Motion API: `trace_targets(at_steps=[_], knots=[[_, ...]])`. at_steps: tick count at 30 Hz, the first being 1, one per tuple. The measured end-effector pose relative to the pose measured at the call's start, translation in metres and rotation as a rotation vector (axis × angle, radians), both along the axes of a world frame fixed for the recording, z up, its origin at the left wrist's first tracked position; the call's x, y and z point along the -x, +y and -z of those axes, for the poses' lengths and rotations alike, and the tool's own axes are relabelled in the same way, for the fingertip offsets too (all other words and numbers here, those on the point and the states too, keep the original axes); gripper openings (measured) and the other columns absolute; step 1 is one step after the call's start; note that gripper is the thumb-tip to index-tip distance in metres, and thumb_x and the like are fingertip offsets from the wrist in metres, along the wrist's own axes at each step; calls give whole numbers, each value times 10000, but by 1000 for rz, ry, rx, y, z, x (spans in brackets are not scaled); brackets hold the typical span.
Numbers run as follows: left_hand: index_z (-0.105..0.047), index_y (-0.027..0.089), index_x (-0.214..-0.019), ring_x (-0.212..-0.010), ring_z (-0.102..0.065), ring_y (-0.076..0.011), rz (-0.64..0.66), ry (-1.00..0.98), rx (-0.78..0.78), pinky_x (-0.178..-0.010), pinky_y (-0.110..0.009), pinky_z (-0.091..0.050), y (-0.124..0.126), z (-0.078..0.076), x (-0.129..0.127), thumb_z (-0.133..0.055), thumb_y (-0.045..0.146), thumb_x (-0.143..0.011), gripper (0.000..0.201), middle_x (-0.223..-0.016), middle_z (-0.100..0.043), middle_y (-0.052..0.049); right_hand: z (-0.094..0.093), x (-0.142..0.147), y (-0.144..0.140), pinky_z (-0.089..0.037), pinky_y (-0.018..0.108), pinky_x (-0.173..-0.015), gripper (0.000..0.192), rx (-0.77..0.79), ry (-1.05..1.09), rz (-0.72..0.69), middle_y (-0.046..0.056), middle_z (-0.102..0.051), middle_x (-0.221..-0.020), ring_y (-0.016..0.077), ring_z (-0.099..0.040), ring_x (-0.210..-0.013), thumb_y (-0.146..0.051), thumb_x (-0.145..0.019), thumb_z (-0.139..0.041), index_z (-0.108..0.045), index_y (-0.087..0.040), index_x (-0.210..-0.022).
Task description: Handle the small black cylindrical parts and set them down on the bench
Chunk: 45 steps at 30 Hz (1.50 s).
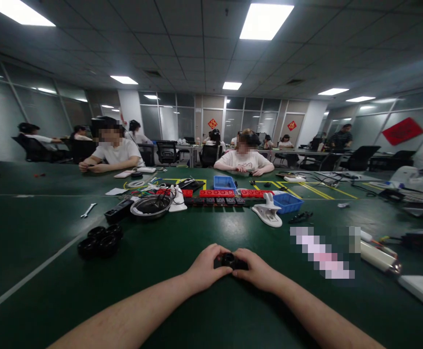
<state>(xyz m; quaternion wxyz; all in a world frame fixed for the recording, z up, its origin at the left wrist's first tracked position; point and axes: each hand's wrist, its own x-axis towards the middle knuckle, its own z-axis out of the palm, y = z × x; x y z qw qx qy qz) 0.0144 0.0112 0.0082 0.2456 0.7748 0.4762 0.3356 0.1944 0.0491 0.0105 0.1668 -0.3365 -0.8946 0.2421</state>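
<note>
Between my two hands, low over the green table (182, 320), is a small black part (229, 260) with a round opening facing up. My left hand (207, 269) grips its left side with thumb and fingers. On the other side, my right hand (252, 271) has its thumb and fingers closed around the right end. The thumbs nearly meet in front of the part. My fingers hide much of its outline, so I cannot make out its exact kind. Several glossy black round pieces (100, 240) sit in a cluster to the left.
A wrench (89, 210) and a round metal-rimmed dish (151, 207) lie to the left. Ahead are red strips (217, 193), a white clip stand (268, 213) and a blue bin (287, 202). A cream cylinder (377, 255) lies right. Two people sit across the table.
</note>
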Motion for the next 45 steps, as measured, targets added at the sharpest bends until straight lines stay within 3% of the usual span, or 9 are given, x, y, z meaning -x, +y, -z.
trace_targets(at_steps=[5,11,16,20,25,30,35,38,45], knots=[[-556,188,-866,-770,-494,-159,-20,-7,23,-680,-249,-403,1,0,-1,-644,211,-656,229,-833,-521,-3,10,7,1,-329,226,-568,230,-20,-22,155,-10,-536,-715,145,-484,-670,-295,-606,-668,-511,-167,-714],[-556,186,-860,-760,-491,-162,-99,-22,-1,-671,-252,-396,0,3,-1,-656,212,-638,245,-823,-524,0,12,21,-11,-312,269,-590,279,-260,-151,349,28,-555,-717,181,-492,-680,-425,-649,-598,-509,-168,-710],[-562,191,-890,-772,-493,-160,-80,-23,-2,-688,-252,-397,-2,2,0,-642,189,-649,253,-837,-529,-2,8,14,-9,-349,285,-699,341,-160,-11,146,37,-557,-877,197,-491,-822,-325,-657,-613,-531,-184,-957],[-567,203,-943,-789,-499,-163,-38,-11,3,-702,-255,-400,-3,-1,2,-632,197,-667,283,-863,-545,-8,4,5,-1,-374,255,-683,171,18,59,-27,14,-541,-801,162,-497,-766,-200,-683,-575,-567,-165,-851],[-582,198,-915,-795,-508,-169,-20,-18,-1,-695,-253,-398,-2,-1,1,-639,213,-658,263,-849,-558,-7,7,6,1,-363,222,-584,134,82,65,90,-8,-524,-718,139,-486,-675,-222,-651,-612,-532,-151,-731],[-579,182,-864,-766,-511,-171,-66,-16,-1,-677,-260,-402,1,2,0,-655,205,-631,246,-817,-555,-7,14,16,-7,-336,263,-600,299,-142,-36,270,20,-534,-729,172,-475,-685,-397,-604,-652,-530,-157,-734],[-579,189,-891,-778,-512,-174,-63,-19,2,-689,-264,-408,2,4,0,-655,211,-641,262,-836,-557,-12,7,10,-7,-348,290,-716,367,-72,20,81,35,-544,-883,199,-477,-829,-317,-632,-647,-546,-193,-961],[-573,208,-959,-800,-513,-171,-9,-13,6,-705,-261,-406,1,3,1,-634,223,-671,295,-867,-554,-12,2,3,-1,-362,267,-702,229,42,50,-42,21,-541,-828,174,-486,-791,-216,-677,-599,-573,-168,-900],[-563,230,-1007,-787,-509,-158,65,21,-3,-703,-250,-396,0,-2,2,-606,209,-694,317,-849,-544,3,5,2,4,-353,226,-591,167,125,55,43,-8,-517,-731,140,-473,-684,-206,-625,-643,-560,-142,-755]])
